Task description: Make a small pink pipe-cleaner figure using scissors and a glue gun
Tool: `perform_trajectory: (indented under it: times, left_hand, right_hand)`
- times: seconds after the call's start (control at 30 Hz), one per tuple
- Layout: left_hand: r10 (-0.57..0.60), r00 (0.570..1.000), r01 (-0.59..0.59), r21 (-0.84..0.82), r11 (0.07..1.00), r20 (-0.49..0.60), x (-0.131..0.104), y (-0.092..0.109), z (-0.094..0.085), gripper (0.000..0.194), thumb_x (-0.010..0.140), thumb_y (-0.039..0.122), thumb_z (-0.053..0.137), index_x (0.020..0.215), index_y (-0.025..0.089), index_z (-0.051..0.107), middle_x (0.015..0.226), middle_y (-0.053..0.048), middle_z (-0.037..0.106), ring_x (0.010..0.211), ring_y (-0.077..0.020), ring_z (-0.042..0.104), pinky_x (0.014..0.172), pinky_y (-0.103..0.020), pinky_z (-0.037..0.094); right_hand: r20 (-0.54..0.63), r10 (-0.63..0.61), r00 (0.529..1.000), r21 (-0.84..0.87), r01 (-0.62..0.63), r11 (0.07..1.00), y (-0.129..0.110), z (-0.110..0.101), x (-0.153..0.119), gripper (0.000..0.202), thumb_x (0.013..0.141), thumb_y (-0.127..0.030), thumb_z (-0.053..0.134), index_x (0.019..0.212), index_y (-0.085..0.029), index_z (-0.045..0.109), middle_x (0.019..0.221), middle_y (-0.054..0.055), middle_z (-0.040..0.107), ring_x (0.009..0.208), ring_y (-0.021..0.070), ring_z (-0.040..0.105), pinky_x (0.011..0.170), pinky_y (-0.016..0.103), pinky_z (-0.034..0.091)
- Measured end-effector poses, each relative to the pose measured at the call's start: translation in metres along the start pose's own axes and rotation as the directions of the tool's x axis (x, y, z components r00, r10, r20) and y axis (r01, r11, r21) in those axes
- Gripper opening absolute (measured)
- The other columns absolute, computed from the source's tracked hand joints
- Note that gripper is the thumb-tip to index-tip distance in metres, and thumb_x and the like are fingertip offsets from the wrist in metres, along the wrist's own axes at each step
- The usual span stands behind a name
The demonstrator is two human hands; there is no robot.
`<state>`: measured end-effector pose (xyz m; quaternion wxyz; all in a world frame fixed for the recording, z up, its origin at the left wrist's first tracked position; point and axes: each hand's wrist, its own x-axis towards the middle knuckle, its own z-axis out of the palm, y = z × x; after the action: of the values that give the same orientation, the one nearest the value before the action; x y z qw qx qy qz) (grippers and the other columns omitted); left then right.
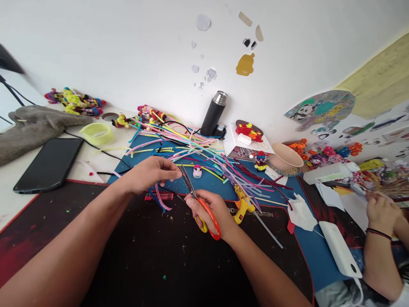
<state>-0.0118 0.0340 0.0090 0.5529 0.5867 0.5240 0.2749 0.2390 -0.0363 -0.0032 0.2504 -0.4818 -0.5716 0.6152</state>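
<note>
My right hand (pixel 217 209) grips a pair of scissors (pixel 216 226) with an orange and yellow handle, its metal blades pointing up and left. At the blade tips, my left hand (pixel 155 172) is closed in a pinch. Whatever lies between those fingertips is too small to make out. Just beyond the hands is a loose heap of colourful pipe cleaners (pixel 191 147). A small pink and white figure (pixel 197 171) lies to the right of the blades. Under my left hand is a red object (pixel 159 196), partly covered by pipe cleaners. A yellow glue gun (pixel 243 205) rests right of my right hand.
A phone (pixel 49 164) and a yellow coil (pixel 97 133) are at left. Behind the pipe cleaners stands a black thermos (pixel 214 113). Rightward are a beige bowl (pixel 286 157), a white power bank (pixel 340 247) and another person's hands (pixel 380 213). A dark mat (pixel 166 260) lies below.
</note>
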Motion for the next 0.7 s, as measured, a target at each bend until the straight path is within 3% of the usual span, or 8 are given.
perform_trajectory:
  times: [0.7]
  left_hand:
    - [0.001, 1.000, -0.001, 0.032, 0.999, 0.025, -0.001, 0.004, 0.001, 0.041, 0.066, 0.063, 0.088, 0.068, 0.022, 0.084, 0.062, 0.000, 0.064, 0.063, -0.0176, 0.049, 0.061, -0.029, 0.040]
  right_hand:
    - [0.018, 0.022, 1.000, -0.123, -0.020, 0.992, -0.014, -0.003, -0.005, 0.041, 0.101, -0.060, 0.072, 0.088, -0.022, 0.065, 0.063, -0.005, 0.058, 0.045, 0.0111, 0.054, 0.047, 0.024, 0.041]
